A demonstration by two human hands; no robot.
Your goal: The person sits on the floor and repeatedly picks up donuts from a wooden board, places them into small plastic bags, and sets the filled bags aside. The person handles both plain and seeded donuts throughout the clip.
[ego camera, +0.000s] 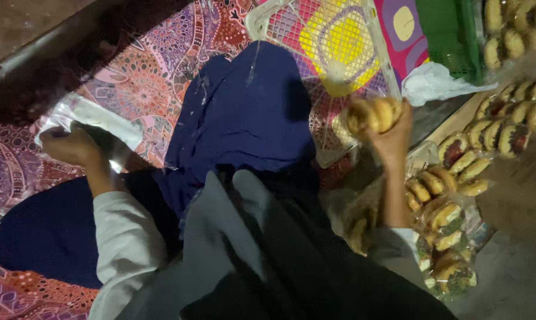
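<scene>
Honestly pretty dark: right hand [392, 139] clamps around some golden pastries [373, 114], left hand [72, 145] pinches a clear plastic bag [93, 118], its fingers mostly hidden under the glare.

R hand [392, 139] w/ round bun [371, 114] over white mesh tray [262, 18]; L hand [72, 145] on clear plastic bag [96, 115].
</scene>
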